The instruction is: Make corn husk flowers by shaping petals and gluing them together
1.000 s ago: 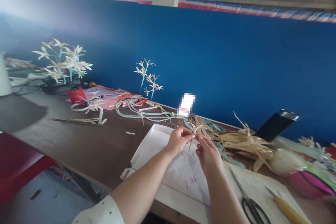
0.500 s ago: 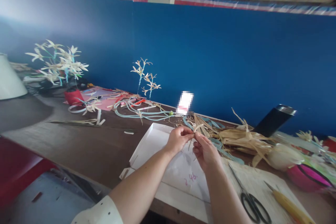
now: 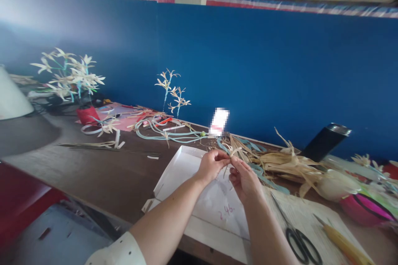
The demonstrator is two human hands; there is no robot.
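Observation:
My left hand [image 3: 212,165] and my right hand [image 3: 245,178] meet fingertip to fingertip over a white cardboard box lid [image 3: 189,161]. Between them they pinch a small pale flower [image 3: 235,150] that looks made of dried husk. Its narrow petals stick up above the fingers, and a thin stem end hangs below. The exact grip point is hidden by my fingertips. Right of the lid, black-handled scissors [image 3: 300,240] and a yellow-handled awl [image 3: 342,242] lie on a pale sheet [image 3: 311,211].
Dried husks [image 3: 280,163] pile up behind my right hand, beside a leaning dark flask [image 3: 325,143]. A phone [image 3: 219,122] stands against the blue partition [image 3: 264,62]. Finished-looking flower stems [image 3: 167,87], a red pot of flowers [image 3: 88,114] and light-blue cord [image 3: 149,136] sit further left.
Almost nothing differs. My right hand has shifted very slightly, and both hands keep their pinch on the flower.

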